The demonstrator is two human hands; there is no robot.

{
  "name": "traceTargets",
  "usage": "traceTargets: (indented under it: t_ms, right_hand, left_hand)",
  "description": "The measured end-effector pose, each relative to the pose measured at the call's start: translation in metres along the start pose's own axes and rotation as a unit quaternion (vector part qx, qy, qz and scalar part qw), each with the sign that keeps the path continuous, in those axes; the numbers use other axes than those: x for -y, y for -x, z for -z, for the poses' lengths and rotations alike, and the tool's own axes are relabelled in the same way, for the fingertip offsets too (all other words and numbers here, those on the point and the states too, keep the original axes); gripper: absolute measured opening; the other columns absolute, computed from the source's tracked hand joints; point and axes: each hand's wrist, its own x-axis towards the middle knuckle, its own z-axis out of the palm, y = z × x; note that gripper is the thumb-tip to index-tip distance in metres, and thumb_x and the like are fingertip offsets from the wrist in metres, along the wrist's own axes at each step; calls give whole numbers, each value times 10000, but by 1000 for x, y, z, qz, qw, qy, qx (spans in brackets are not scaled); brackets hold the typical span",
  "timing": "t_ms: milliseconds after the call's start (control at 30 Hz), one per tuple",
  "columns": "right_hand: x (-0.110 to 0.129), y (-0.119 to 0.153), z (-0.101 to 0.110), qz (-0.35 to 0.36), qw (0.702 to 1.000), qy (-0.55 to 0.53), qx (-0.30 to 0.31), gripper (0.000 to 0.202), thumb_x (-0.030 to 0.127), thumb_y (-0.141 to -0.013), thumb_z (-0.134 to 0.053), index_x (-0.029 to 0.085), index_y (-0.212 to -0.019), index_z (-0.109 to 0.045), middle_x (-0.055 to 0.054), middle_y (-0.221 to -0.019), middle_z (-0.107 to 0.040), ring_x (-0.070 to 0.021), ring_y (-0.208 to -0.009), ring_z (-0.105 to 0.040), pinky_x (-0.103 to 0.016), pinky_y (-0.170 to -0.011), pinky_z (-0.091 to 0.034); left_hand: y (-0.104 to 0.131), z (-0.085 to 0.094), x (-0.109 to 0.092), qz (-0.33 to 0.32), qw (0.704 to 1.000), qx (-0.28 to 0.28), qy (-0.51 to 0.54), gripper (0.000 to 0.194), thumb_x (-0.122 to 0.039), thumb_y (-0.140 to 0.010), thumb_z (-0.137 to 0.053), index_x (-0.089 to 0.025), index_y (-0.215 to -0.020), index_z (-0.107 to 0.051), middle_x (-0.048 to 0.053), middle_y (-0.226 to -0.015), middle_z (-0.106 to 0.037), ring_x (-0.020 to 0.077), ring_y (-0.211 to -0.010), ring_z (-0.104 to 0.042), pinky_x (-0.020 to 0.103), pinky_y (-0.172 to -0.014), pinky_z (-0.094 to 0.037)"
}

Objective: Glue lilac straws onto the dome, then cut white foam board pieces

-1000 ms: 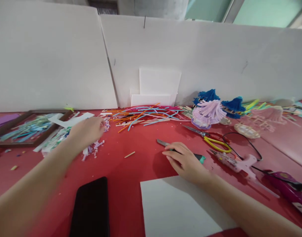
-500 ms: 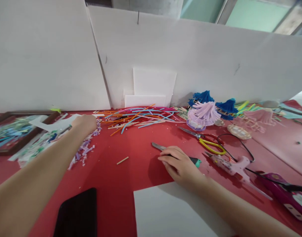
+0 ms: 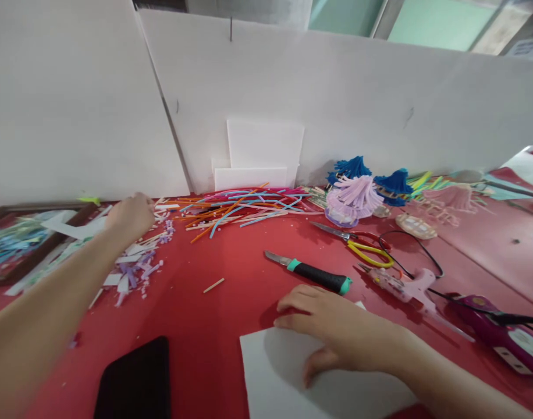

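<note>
My left hand (image 3: pixel 131 218) reaches to the far left, over a heap of cut lilac and white scraps (image 3: pixel 138 265). Its fingers are curled in, and whatever they may hold is hidden. My right hand (image 3: pixel 323 329) hovers at the upper edge of a white board (image 3: pixel 288 372), fingers spread with nothing in them. Just beyond it lies a craft knife (image 3: pixel 319 276) with a black and teal handle, its blade pointing left. A short thin stick (image 3: pixel 213 285) rests to the left of the knife.
A black phone (image 3: pixel 135 381) lies in front. Scissors (image 3: pixel 358 244), a pink glue gun (image 3: pixel 406 288) and a magenta power strip (image 3: pixel 497 331) with cords are at right. Pipe cleaners (image 3: pixel 244 209) and tasselled crafts (image 3: pixel 356 198) line the back; a brown frame (image 3: pixel 13 270) is left.
My right hand has come off the craft knife and moved nearer to me, over the white board, with its fingers spreading. My left hand stays at the scraps; the view has shifted slightly.
</note>
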Motion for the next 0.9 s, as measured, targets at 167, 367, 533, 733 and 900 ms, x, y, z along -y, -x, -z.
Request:
traceTargets:
  t_ms: [167, 367, 533, 733, 900]
  right_hand:
    - [4, -1, -11, -98, 995, 22, 11, 677, 601, -612, -760, 211, -1147, -616, -74, -1020, -644, -260, -910, -620, -335, -739, -484]
    - [15, -5, -16, -239, 970, 38, 8, 547, 568, -738, -692, 154, -1081, -591, -114, -953, -687, -304, -865, -666, -320, -648, -440]
    - [23, -4, -15, -285, 958, 12, -14, 222, 365, -912, -560, 175, -1027, -572, -75, -800, -698, -248, -751, -679, -254, -537, -322]
    - [33, -1, -23, -258, 958, -103, -66, 55, 193, -838, -586, 202, -816, -536, 47, -559, -557, -117, -497, -519, -216, -473, -271]
    - [30, -6, -28, -159, 922, -273, -224, 83, 246, -837, -580, 205, -842, -509, 32, -676, -573, -95, -568, -537, -200, -513, -406]
  left_hand:
    - [36, -5, -23, 24, 991, -31, 127, 362, -383, -897, -573, -167, -1186, -547, 75, -1203, -564, 250, -1027, -584, 448, -847, -507]
    - [102, -35, -56, -34, 942, 92, 321, 279, -303, -947, -417, -143, -1129, -555, 34, -896, -629, 148, -794, -619, 345, -771, -521]
    - [151, -52, -75, -70, 917, 172, 352, 357, -394, -783, -548, -166, -1048, -618, 36, -872, -674, 183, -776, -634, 330, -766, -499]
    - [186, -71, -84, -91, 901, 226, 358, 314, -418, -783, -524, -206, -970, -662, 39, -840, -669, 205, -786, -619, 328, -713, -479]
    - [190, -76, -82, -71, 859, 294, 414, 455, -479, -804, -486, -156, -1089, -632, 56, -841, -656, 159, -682, -596, 279, -604, -484]
